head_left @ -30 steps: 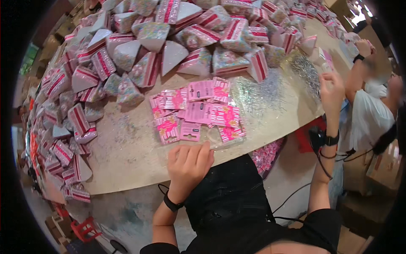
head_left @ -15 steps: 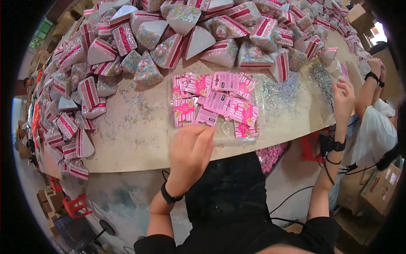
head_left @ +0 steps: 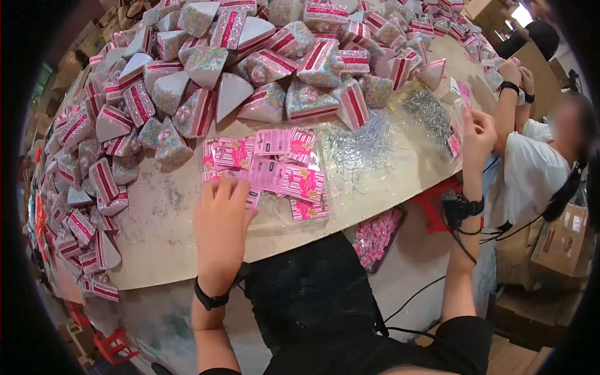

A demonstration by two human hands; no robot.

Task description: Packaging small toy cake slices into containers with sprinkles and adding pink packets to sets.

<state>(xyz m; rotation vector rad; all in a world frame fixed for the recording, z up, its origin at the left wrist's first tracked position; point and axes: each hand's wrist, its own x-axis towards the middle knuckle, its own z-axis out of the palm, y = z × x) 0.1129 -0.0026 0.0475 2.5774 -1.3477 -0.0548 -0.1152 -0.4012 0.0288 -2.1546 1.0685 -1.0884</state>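
Note:
Stretched out over the pink striped printed cards, my left hand has its fingers slightly apart, their tips on the cards' near left edge. Those cards lie loosely overlapped in a clear shallow tray at the table's near edge. On the right, my right hand is raised with thumb and fingers pinched together. A small pink-and-white card shows at its fingertips, seen partly edge-on. Beside it lies a heap of silvery tinsel-like strands or wires in a clear bag.
Many glittery toy cake slices are piled across the table's far and left parts. Loose thin strands lie right of the tray. A bin of small pink pieces sits below the edge. A co-worker is at the right.
The view has shifted, so the tray appears farther left. My left hand has flattened its fingers over the cards. A pink-and-white card now shows at my right hand's fingers, which have closed.

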